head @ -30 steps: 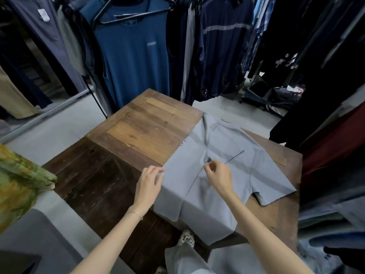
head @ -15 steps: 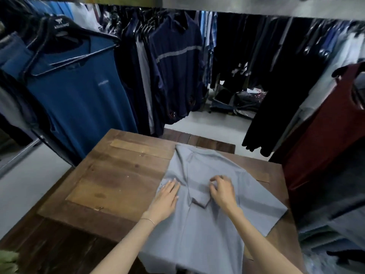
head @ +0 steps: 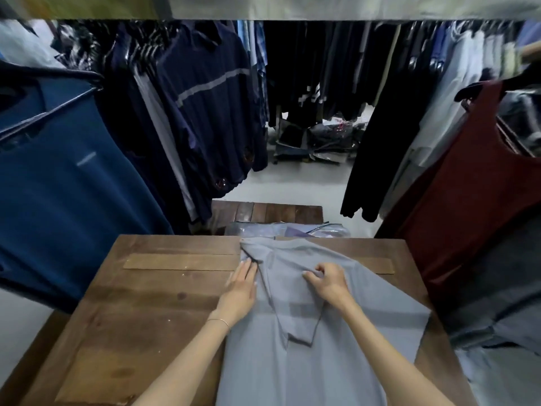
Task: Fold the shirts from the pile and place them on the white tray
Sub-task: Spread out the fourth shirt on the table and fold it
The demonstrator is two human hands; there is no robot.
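Grey shirt (head: pixel 366 312) lies spread on table (head: pixel 146 303), left side already folded inward. Flat, uncurled left hand (head: pixel 240 291) presses fold edge, likely pinning crease. Opposite, right hand (head: pixel 328 281) pinches cloth above folded sleeve (head: pixel 301 323), probably tugging out slack. No tray in view.

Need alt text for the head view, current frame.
A person folds a grey shirt on a wooden table: the left hand lies flat on its folded edge, the right hand pinches the fabric. Hanging clothes crowd the background.
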